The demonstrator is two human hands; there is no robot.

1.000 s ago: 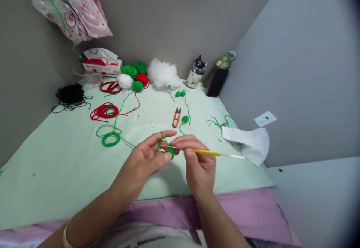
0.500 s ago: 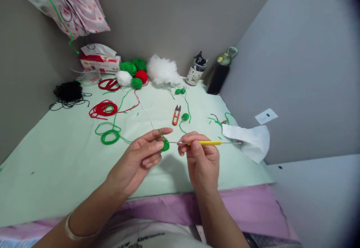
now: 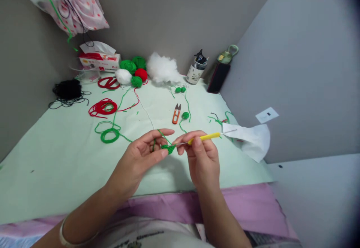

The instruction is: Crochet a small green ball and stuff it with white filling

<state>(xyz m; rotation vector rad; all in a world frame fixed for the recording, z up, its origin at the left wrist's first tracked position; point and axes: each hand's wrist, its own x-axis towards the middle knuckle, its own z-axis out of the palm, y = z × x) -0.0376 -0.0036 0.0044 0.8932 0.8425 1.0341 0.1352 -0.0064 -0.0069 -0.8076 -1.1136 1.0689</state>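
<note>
Between thumb and fingers, my left hand (image 3: 143, 154) pinches a small green crochet piece (image 3: 169, 149). Green yarn runs over its raised index finger down to the piece. My right hand (image 3: 202, 158) is closed round a crochet hook (image 3: 206, 137) with a yellow grip, tilted up to the right. The hook's thin metal end meets the right edge of the green piece; its very tip is hard to make out. Ahead of my hands lie orange thread snips (image 3: 176, 114) and a small green crocheted ball (image 3: 185, 115) with a yarn tail.
Coils of green yarn (image 3: 110, 136) and red yarn (image 3: 102, 107) lie at left, with black yarn (image 3: 67, 90) behind. Red scissors (image 3: 108, 83), a white yarn ball (image 3: 123, 76), white stuffing (image 3: 163, 68), a pen cup (image 3: 196, 72) and a phone (image 3: 218, 77) line the back. White paper (image 3: 247, 139) lies right.
The hook has tilted, its rear end rising, and its front now sits at the piece's right edge. The green piece has turned and shifted slightly right. My left thumb has moved lower.
</note>
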